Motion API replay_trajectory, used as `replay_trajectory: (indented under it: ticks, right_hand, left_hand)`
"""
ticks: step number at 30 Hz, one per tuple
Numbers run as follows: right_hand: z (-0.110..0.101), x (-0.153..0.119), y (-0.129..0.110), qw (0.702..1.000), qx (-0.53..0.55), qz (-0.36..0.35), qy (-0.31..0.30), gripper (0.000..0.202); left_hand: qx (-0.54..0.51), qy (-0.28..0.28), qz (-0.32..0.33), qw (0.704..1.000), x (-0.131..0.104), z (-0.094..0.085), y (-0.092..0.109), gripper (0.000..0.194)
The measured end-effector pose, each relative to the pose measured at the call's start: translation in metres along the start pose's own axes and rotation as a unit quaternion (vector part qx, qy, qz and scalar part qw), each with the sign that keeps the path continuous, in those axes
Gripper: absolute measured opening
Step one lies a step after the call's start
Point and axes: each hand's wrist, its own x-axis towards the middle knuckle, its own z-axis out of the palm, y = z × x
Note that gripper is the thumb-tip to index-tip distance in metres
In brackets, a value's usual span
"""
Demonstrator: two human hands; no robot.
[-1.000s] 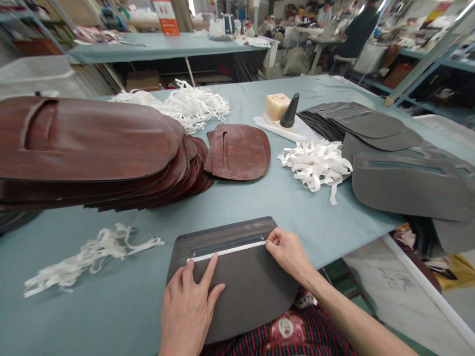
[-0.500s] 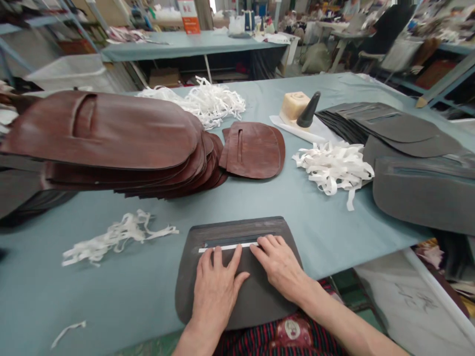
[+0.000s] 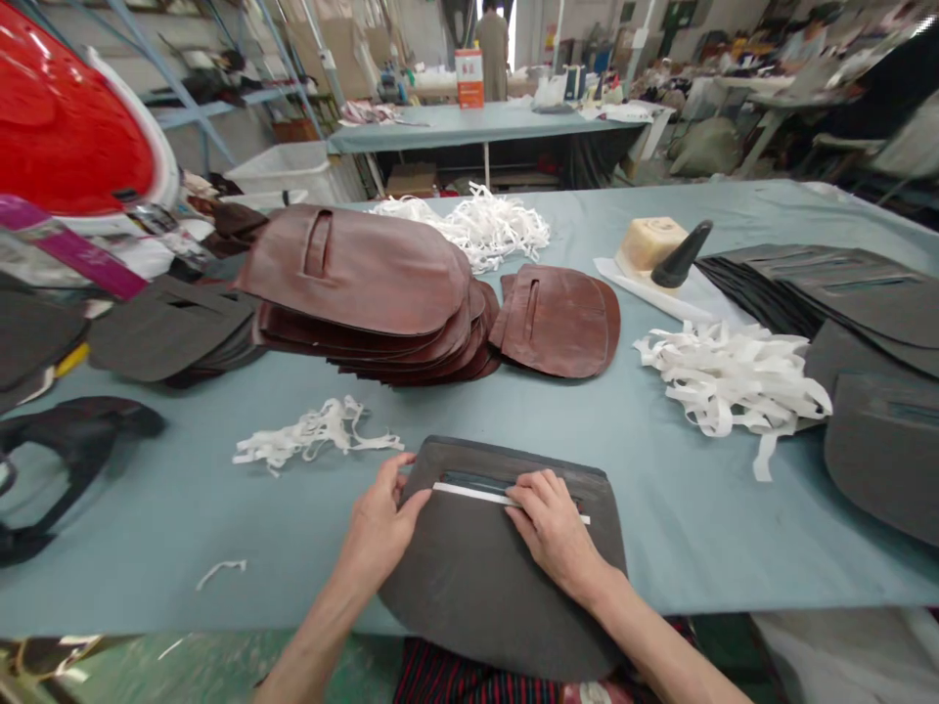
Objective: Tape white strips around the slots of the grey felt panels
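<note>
A dark grey rounded panel [image 3: 506, 587] lies at the table's near edge, partly over the lap, turned slightly clockwise. Near its top edge is a long slot with a zipper-like band, and a narrow white tape strip [image 3: 473, 493] runs along the slot's lower side. With thumb on top and fingers at the edge, my left hand [image 3: 385, 518] grips the panel's upper left side. My right hand [image 3: 554, 528] rests on the strip toward its right end, fingers bent and close together, pressing down. The strip's right tip shows beyond those fingers.
Stacked brown panels [image 3: 359, 274] and a smaller brown pile [image 3: 561, 323] lie beyond. White tape heaps [image 3: 734, 376] surround the work. A dark cone [image 3: 682, 256] leans by a pale block [image 3: 649, 244]. Grey panels [image 3: 880, 430] lie right; scissors-like black handles [image 3: 66, 460] left.
My left hand has gone from lying flat on the strip to gripping the panel's left side. The panel has turned clockwise. The view has swung left.
</note>
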Motion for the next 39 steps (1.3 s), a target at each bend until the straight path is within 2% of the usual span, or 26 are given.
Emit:
replay_trajectory:
  ticks: [1,4,6,8,10,13,15,21,26,29,33,36,39]
  right_hand:
    - [-0.001,-0.001,0.001,1.000,-0.004,0.004,0.007,0.018]
    - [-0.007,-0.002,0.004,0.999,-0.031,0.013,0.024,0.021]
    - [-0.009,-0.003,0.005,0.998,-0.047,0.014,0.030,0.021]
    - [-0.008,-0.003,0.006,0.997,-0.061,0.018,0.035,0.023]
    - [-0.005,-0.003,0.005,0.996,-0.080,0.026,0.040,0.025]
    - [0.004,0.005,-0.001,0.991,-0.118,0.049,0.041,0.026]
    - [0.013,0.016,-0.010,0.988,-0.136,0.061,0.030,0.023]
    - [0.049,0.068,-0.047,0.989,-0.135,0.065,-0.014,0.009]
    - [0.067,0.087,-0.064,0.992,-0.112,0.053,-0.018,0.022]
    - [0.072,0.085,-0.065,0.991,-0.132,0.017,-0.003,0.025]
    - [0.071,0.076,-0.061,0.984,-0.172,-0.042,-0.001,0.024]
    - [0.058,0.062,-0.052,0.978,-0.200,-0.062,-0.023,0.022]
    - [0.036,0.035,-0.035,0.973,-0.213,-0.083,-0.039,0.024]
  left_hand:
    - [-0.030,-0.008,0.000,1.000,0.003,-0.009,0.004,0.047]
    - [-0.063,0.016,0.004,0.998,0.018,-0.034,0.012,0.043]
    - [-0.026,0.042,0.011,0.999,0.028,-0.037,0.010,0.042]
    - [0.040,0.076,0.048,0.995,0.032,-0.026,0.004,0.042]
    - [0.085,0.092,0.105,0.987,0.029,-0.005,-0.004,0.038]
    - [0.078,0.089,0.157,0.980,0.017,0.025,-0.012,0.021]
    - [0.061,0.104,0.160,0.980,0.010,0.035,-0.015,0.017]
    - [0.026,0.111,0.167,0.979,0.009,0.033,-0.015,0.015]
    - [0.026,0.110,0.172,0.979,0.009,0.035,-0.017,0.028]
    - [0.053,0.083,0.196,0.976,0.008,0.037,-0.018,0.038]
    - [0.089,0.073,0.237,0.965,0.007,0.039,-0.018,0.034]
    - [0.109,0.076,0.253,0.958,0.006,0.040,-0.017,0.033]
    - [0.122,0.077,0.255,0.956,0.006,0.040,-0.017,0.034]
